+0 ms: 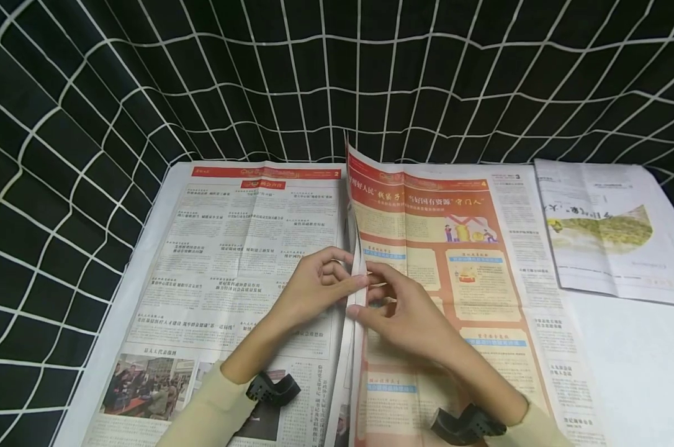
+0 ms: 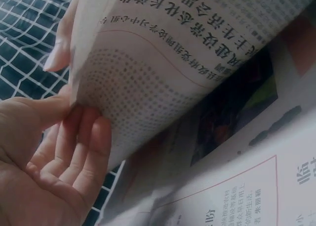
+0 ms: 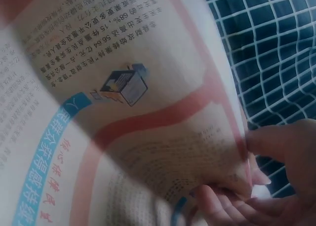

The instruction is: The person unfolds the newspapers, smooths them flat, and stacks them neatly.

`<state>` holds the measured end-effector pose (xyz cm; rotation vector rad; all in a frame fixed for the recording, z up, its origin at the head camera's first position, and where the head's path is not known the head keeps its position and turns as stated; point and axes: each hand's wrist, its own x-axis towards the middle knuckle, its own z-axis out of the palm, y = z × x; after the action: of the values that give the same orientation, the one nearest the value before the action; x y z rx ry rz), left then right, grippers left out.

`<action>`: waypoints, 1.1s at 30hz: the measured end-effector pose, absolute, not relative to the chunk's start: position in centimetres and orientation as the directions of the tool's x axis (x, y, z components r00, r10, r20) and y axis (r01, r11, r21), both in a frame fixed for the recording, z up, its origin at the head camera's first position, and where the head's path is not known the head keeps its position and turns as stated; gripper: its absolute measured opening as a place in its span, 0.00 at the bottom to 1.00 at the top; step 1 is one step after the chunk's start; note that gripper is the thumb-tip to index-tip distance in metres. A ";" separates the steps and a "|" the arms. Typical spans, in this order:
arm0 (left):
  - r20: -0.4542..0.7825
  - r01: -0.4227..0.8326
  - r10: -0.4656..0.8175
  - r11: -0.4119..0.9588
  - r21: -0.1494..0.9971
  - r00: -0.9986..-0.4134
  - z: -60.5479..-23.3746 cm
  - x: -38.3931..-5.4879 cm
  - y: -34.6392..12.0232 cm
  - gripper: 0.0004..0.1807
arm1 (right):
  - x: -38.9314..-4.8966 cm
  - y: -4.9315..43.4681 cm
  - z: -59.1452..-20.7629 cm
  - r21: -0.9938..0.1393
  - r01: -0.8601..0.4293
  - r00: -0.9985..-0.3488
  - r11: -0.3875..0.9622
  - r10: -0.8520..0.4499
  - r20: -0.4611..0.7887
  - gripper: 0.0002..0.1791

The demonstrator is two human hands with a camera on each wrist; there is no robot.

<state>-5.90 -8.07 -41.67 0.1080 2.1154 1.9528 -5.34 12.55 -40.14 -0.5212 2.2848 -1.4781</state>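
An open newspaper (image 1: 242,261) lies spread out, and its red-and-cream page (image 1: 454,298) stands raised along its left edge near the middle. My left hand (image 1: 320,282) pinches that raised edge between thumb and fingers; in the left wrist view the thumb and curled fingers (image 2: 94,142) meet at the sheet. Just below and to the right, my right hand (image 1: 404,304) pinches the same edge. In the right wrist view its thumb (image 3: 276,139) lies on one side of the paper, with curled fingers (image 3: 232,206) against the printed face.
Beneath is a white table (image 1: 611,366). A folded paper with a green-and-yellow picture (image 1: 616,230) lies at the right. Black cloth with a white grid (image 1: 337,81) rises behind and to the left. Each wrist wears a black band (image 1: 272,388).
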 end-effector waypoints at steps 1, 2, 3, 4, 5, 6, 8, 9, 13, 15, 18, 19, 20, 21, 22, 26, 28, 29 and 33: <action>-0.135 -0.116 0.226 0.095 0.989 -0.965 -41.7 -5.9 -8.0 0.17 | -5.3 12.6 -40.1 -0.920 -0.107 -0.862 0.376 -0.496 -0.103 0.42; -0.134 -0.114 0.224 0.099 0.989 -0.965 -41.8 -5.9 -8.0 0.17 | -5.3 12.6 -40.1 -0.922 -0.109 -0.859 0.372 -0.501 -0.101 0.43; -0.133 -0.112 0.222 0.104 0.988 -0.966 -41.8 -5.9 -8.0 0.16 | -5.2 12.6 -40.2 -0.923 -0.113 -0.857 0.369 -0.506 -0.097 0.43; -0.132 -0.110 0.219 0.111 0.988 -0.967 -41.8 -5.9 -8.0 0.16 | -5.2 12.6 -40.2 -0.924 -0.117 -0.855 0.364 -0.511 -0.093 0.42; -0.131 -0.107 0.216 0.118 0.987 -0.968 -41.8 -5.9 -8.1 0.16 | -5.2 12.6 -40.3 -0.924 -0.121 -0.853 0.362 -0.514 -0.089 0.41; -0.132 -0.108 0.214 0.124 0.986 -0.968 -41.7 -5.9 -8.1 0.16 | -5.2 12.5 -40.3 -0.924 -0.126 -0.853 0.361 -0.515 -0.085 0.41; -0.128 -0.102 0.211 0.130 0.986 -0.969 -41.6 -5.9 -8.3 0.16 | -5.3 12.5 -40.4 -0.922 -0.135 -0.853 0.362 -0.516 -0.077 0.39; -0.125 -0.099 0.208 0.132 0.986 -0.970 -41.5 -5.9 -8.4 0.16 | -5.4 12.6 -40.4 -0.920 -0.139 -0.856 0.367 -0.511 -0.074 0.39; -0.117 -0.095 0.206 0.114 0.989 -0.972 -41.2 -6.1 -9.1 0.15 | -5.9 13.0 -40.5 -0.905 -0.148 -0.872 0.400 -0.484 -0.071 0.38; -0.116 -0.094 0.204 0.114 0.989 -0.972 -41.2 -6.3 -9.4 0.15 | -6.2 13.3 -40.4 -0.898 -0.143 -0.881 0.415 -0.468 -0.076 0.39; -0.114 -0.089 0.202 0.129 0.988 -0.973 -41.0 -6.4 -9.8 0.16 | -6.4 13.6 -40.4 -0.898 -0.137 -0.890 0.419 -0.449 -0.074 0.39; -0.114 -0.088 0.199 0.136 0.987 -0.973 -41.0 -6.4 -10.0 0.16 | -6.5 13.6 -40.4 -0.901 -0.136 -0.890 0.411 -0.450 -0.071 0.39; -0.116 -0.089 0.196 0.142 0.986 -0.974 -40.9 -6.4 -10.1 0.16 | -6.6 13.6 -40.4 -0.907 -0.131 -0.890 0.400 -0.451 -0.070 0.39; -0.120 -0.091 0.193 0.149 0.985 -0.974 -40.8 -6.4 -10.3 0.17 | -6.7 13.6 -40.4 -0.912 -0.125 -0.890 0.390 -0.450 -0.070 0.38; -0.123 -0.094 0.190 0.155 0.983 -0.974 -40.8 -6.4 -10.4 0.17 | -6.7 13.5 -40.4 -0.917 -0.117 -0.891 0.381 -0.448 -0.073 0.37; -0.133 -0.098 0.177 0.194 0.976 -0.975 -40.7 -6.3 -10.9 0.18 | -6.8 13.3 -40.5 -0.925 -0.105 -0.893 0.365 -0.444 -0.074 0.31; -0.130 -0.095 0.165 0.206 0.974 -0.978 -40.8 -6.3 -11.1 0.18 | -6.8 13.4 -40.6 -0.923 -0.105 -0.893 0.369 -0.444 -0.076 0.26; -0.129 -0.094 0.160 0.208 0.974 -0.979 -40.9 -6.2 -11.2 0.18 | -6.8 13.5 -40.6 -0.924 -0.103 -0.891 0.369 -0.447 -0.079 0.25; -0.140 -0.110 0.187 0.161 0.981 -0.972 -41.6 -6.5 -10.8 0.18 | -6.5 15.2 -40.2 -0.922 -0.068 -0.898 0.382 -0.427 -0.110 0.19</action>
<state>-6.51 -10.80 -41.63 0.0750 2.2077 1.8961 -6.54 15.16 -40.20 -0.4325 2.3164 -1.5215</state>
